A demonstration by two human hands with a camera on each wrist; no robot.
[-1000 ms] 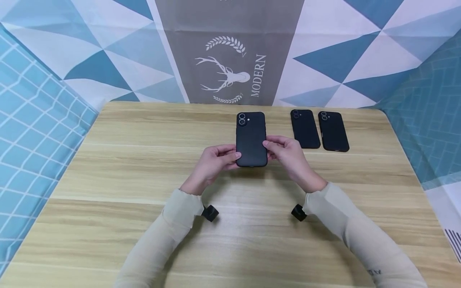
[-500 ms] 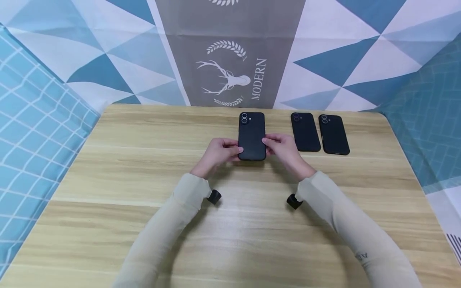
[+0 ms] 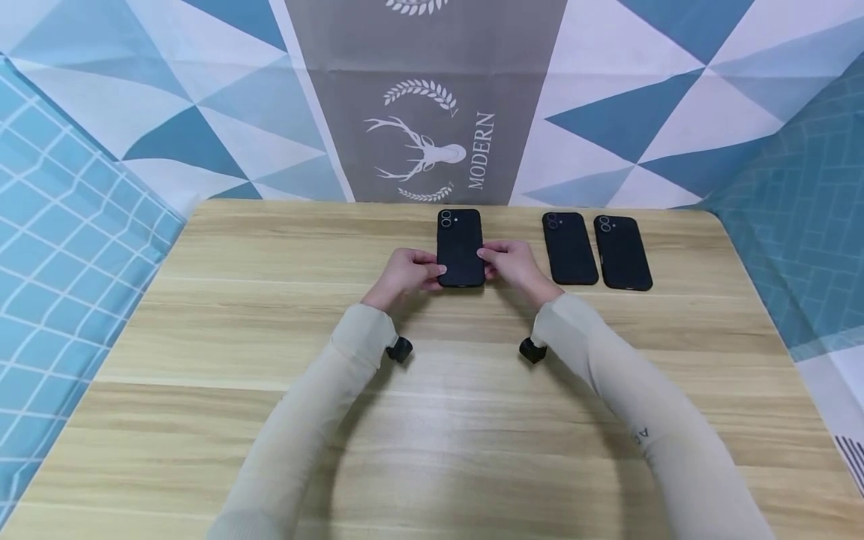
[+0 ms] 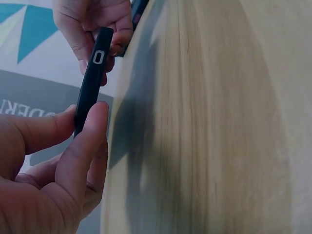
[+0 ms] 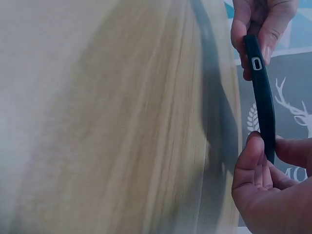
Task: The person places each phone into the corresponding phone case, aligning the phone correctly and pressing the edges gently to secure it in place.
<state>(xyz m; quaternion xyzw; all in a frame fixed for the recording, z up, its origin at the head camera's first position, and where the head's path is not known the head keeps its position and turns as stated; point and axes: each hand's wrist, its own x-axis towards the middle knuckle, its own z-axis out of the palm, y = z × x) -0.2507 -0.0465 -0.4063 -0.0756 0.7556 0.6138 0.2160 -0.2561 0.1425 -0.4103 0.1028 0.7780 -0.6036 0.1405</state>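
A matt black phone (image 3: 460, 251), two camera rings at the upper left of its back, is held tilted above the table. My left hand (image 3: 410, 270) pinches its lower left edge, thumb on the back and fingers behind. On the opposite long edge, my right hand (image 3: 511, 262) pinches it a little higher up. In the left wrist view the phone (image 4: 92, 78) appears end-on, with a light-rimmed port opening, between my left hand (image 4: 58, 170) and my right hand (image 4: 97, 29). The right wrist view shows the same end of the phone (image 5: 262, 92). The phone's front is hidden.
Two similar black phones (image 3: 570, 248) (image 3: 622, 253) lie side by side, backs up, at the far right of the wooden table (image 3: 432, 420). Behind the far table edge hangs a patterned cloth (image 3: 432, 97) with a deer print.
Both hands have moved the phone away from me and slightly left, towards the far table edge. The grip looks the same. The two lying phones have stayed put.
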